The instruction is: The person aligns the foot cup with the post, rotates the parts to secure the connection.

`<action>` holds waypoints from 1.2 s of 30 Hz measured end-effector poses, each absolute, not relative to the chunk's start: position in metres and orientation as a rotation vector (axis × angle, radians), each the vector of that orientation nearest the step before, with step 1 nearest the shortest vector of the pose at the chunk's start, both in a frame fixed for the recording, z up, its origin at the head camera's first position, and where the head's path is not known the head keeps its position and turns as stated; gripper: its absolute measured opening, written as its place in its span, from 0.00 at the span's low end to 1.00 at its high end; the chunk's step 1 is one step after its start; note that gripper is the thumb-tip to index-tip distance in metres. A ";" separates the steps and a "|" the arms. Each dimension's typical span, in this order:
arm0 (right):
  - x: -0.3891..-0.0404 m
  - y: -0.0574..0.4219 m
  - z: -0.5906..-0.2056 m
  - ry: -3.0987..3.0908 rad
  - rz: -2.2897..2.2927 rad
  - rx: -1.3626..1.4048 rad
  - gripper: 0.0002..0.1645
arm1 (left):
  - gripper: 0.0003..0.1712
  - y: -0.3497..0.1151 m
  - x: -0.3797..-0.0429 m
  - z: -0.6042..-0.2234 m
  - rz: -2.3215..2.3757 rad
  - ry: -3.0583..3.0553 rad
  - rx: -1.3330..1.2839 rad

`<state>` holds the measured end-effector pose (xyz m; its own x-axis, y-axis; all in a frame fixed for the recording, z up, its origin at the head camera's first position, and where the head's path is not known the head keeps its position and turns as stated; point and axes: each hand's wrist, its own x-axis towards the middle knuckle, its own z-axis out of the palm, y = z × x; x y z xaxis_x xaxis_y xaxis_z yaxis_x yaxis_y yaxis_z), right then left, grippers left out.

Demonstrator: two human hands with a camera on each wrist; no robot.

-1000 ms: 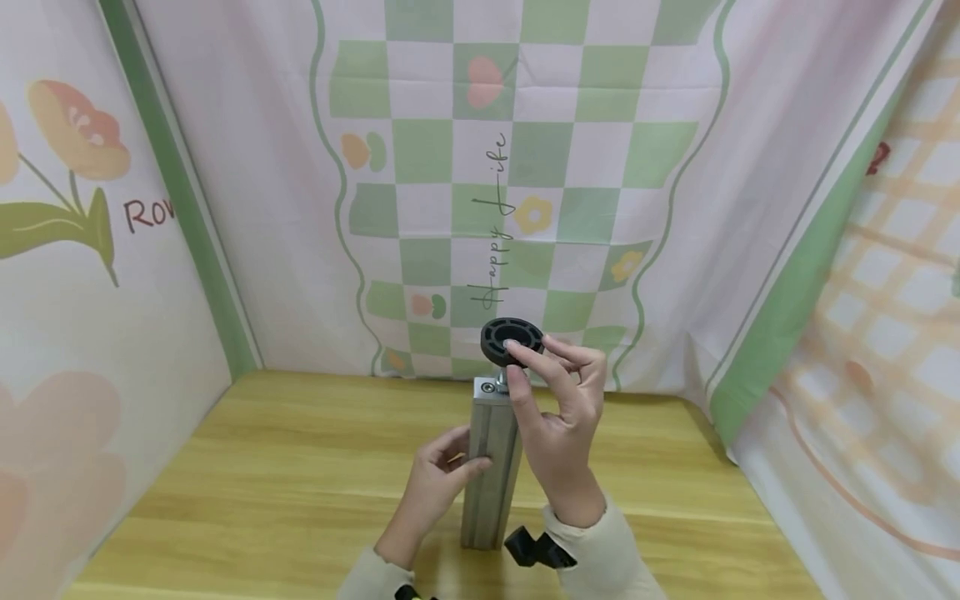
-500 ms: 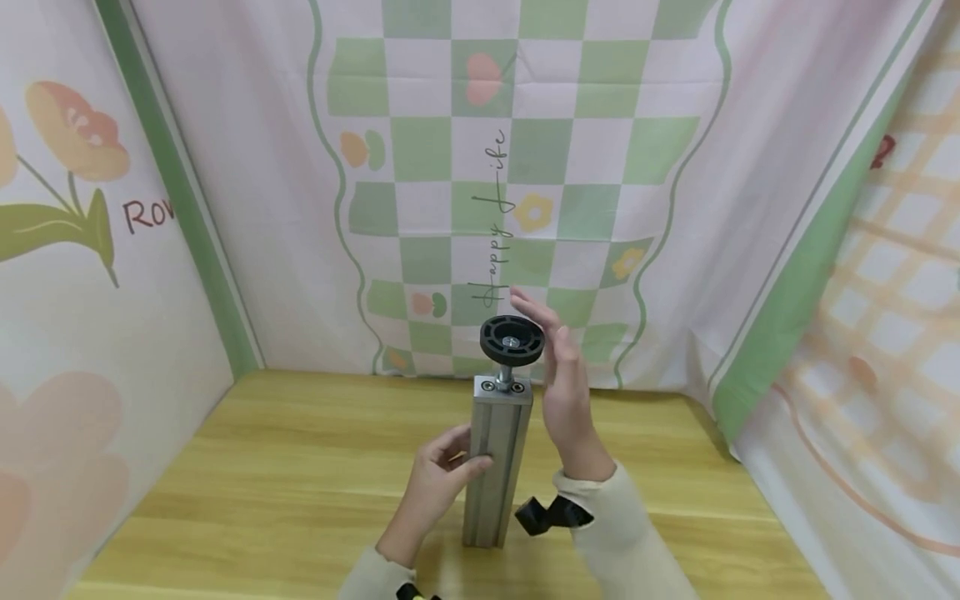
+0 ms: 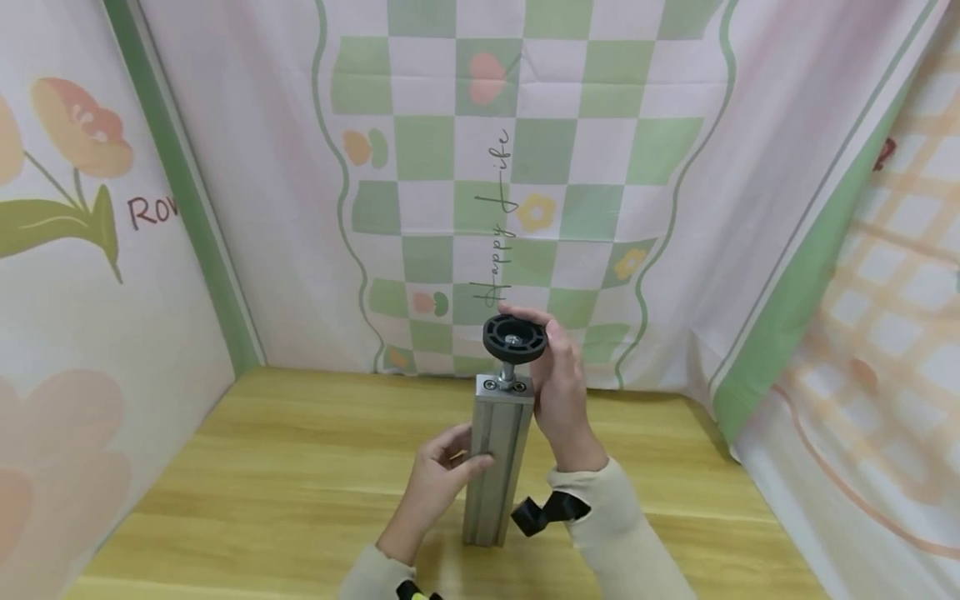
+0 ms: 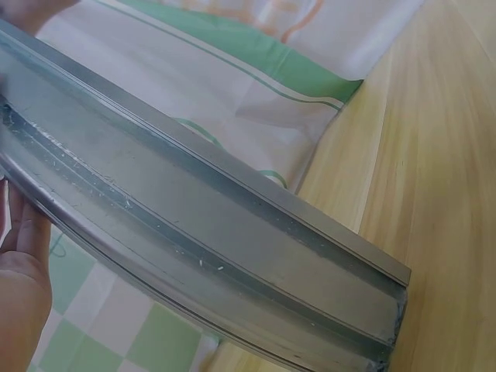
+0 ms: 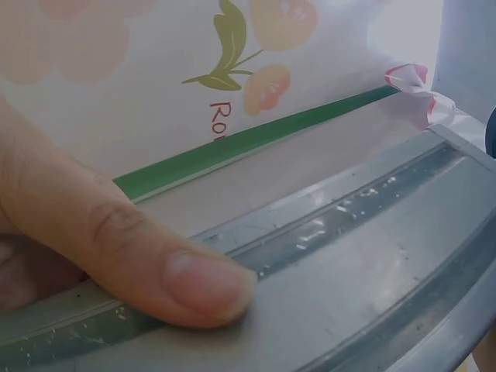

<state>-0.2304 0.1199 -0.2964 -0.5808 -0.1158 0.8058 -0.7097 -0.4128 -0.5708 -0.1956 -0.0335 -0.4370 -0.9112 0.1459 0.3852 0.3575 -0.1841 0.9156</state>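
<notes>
An upright aluminium profile stands on the table, with a black levelling foot on a threaded metal stem at its top end. My left hand grips the profile around its middle, thumb on the near face and fingers behind. Beside the foot is my right hand, palm facing left, its fingers bent lightly along the right and far rim. Its thumb is hidden in the head view. In the left wrist view, the profile's grooved side shows small shavings.
The wooden table spreads to both sides of the profile. A checkered cloth hangs behind it, with a flower-printed cloth on the left and a plaid one on the right.
My right hand has let go of its thumb-and-finger pinch on the foot, swung to the right with fingers straightened, then bent them along the far rim. The left hand has stayed put.
</notes>
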 end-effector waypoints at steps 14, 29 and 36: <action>-0.215 0.116 -0.309 -1.387 1.793 0.865 0.16 | 0.26 -0.034 -0.197 -0.440 -2.216 -1.937 -0.585; -0.194 0.103 -0.314 -1.355 1.255 0.726 0.19 | 0.25 -0.034 -0.197 -0.442 -2.242 -1.926 -0.589; -0.195 0.099 -0.312 -1.300 1.064 0.792 0.12 | 0.24 -0.035 -0.198 -0.443 -2.237 -1.934 -0.605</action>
<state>-0.1952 0.0990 -0.3123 -0.0494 0.1668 0.9848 -0.9323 0.3460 -0.1053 -0.1980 -0.0351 -0.4428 -0.9123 0.1649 0.3749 0.3472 -0.1744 0.9214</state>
